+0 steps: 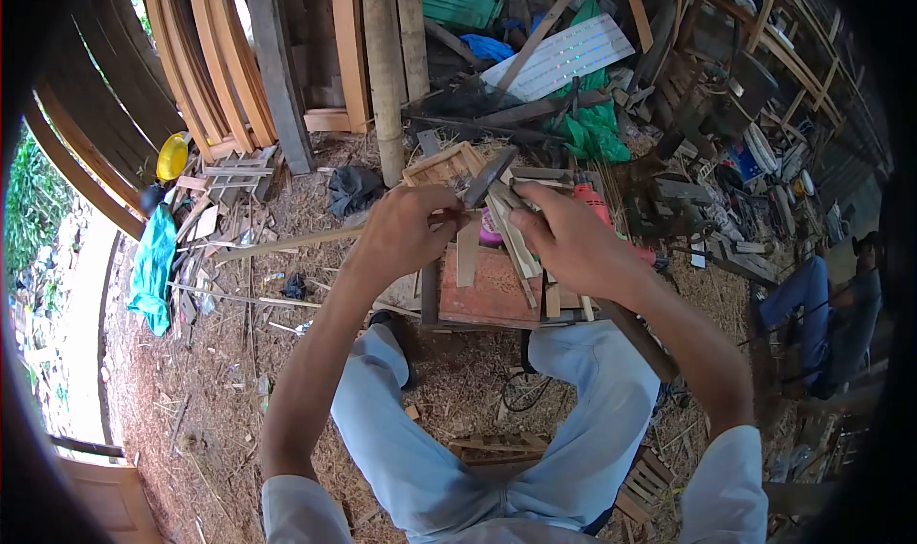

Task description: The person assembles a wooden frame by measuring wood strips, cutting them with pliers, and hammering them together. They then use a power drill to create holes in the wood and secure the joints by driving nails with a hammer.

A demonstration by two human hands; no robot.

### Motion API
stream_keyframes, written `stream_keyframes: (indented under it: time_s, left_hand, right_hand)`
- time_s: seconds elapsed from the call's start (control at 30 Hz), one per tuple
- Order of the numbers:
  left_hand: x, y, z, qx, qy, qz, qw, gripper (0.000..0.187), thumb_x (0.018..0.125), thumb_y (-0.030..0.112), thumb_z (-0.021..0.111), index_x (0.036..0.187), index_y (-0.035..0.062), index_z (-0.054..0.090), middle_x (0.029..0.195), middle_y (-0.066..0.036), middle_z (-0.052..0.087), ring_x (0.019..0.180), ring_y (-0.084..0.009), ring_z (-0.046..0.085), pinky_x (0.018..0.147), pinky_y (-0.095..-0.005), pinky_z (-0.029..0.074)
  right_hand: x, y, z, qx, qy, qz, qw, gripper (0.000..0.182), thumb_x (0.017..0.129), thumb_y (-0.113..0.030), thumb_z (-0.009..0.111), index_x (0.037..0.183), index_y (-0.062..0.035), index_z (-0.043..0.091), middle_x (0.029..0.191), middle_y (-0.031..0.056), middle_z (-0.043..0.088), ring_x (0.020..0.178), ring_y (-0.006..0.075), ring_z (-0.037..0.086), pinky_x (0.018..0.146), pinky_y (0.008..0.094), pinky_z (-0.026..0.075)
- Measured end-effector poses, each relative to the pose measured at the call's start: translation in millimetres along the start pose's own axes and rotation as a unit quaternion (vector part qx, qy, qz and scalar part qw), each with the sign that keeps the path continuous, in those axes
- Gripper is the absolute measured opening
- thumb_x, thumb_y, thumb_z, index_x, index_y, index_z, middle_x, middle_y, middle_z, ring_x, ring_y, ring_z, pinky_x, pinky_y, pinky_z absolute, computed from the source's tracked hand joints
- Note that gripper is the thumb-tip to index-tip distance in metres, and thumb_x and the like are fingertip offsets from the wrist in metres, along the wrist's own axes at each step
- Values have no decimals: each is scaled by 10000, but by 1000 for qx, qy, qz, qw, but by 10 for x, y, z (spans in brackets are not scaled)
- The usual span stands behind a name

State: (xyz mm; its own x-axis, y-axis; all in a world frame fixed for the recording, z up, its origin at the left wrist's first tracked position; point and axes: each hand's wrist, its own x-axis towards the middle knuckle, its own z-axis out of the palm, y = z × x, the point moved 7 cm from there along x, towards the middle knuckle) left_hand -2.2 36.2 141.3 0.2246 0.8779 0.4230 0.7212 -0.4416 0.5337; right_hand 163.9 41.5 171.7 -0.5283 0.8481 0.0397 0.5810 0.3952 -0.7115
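Observation:
My left hand (413, 231) is closed in a pinch at the lower end of a dark flat blade-like piece (489, 175), which slants up to the right. A short pale wood piece (467, 253) hangs just below those fingers. My right hand (564, 231) is closed around the upper ends of thin pale wood strips (516, 243), which slant down over a reddish wooden board (482, 291). A purple round object (491, 229) shows between the hands. The fingertips of both hands are partly hidden.
A red tool (592, 200) lies right of my right hand. A small wooden frame (444, 166) is behind the hands. Upright planks and a bamboo post (386, 85) stand at the back. Another person (841, 305) sits at the far right. Shavings cover the ground (220, 391).

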Motion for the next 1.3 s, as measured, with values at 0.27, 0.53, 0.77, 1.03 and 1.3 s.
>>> stream_keyframes:
  time_s: [0.27,0.53,0.77,1.03,1.3]
  left_hand:
    - [-12,69,-14,34,8,-4,999,108,770,47,707,873,14,698,829,-135,687,669,-266,678,614,-346,523]
    - [-25,44,-2,10,0,-18,1000,109,767,37,713,872,9,702,833,-138,687,682,-261,684,609,-341,511]
    - [-49,61,-23,21,-17,-16,999,102,777,35,709,869,-9,702,835,-133,692,702,-263,688,625,-321,530]
    - [-143,71,-41,-28,-2,8,1000,102,783,42,713,871,-6,699,772,-142,662,657,-252,675,578,-346,496]
    - [-165,26,-35,-4,-12,-30,999,115,780,58,714,877,-1,693,694,-142,632,564,-216,619,551,-330,471]
  right_hand:
    - [-49,-148,-41,-95,40,-72,992,259,978,-160,453,1125,53,441,756,287,614,740,472,611,644,544,445]
    - [-74,-250,-9,-93,-22,-8,995,296,977,-146,450,1147,94,413,730,303,606,726,475,621,626,553,473]
    - [-99,-76,98,-113,-26,-35,993,273,986,-179,442,1163,23,399,709,274,586,696,446,593,625,527,414]
    - [-170,-263,35,-120,-5,-52,991,313,926,-112,487,1149,76,373,719,288,617,732,455,632,641,525,485]
    - [-230,-250,110,-164,-18,-76,983,291,927,-106,485,1151,48,381,723,289,618,714,449,633,618,542,476]
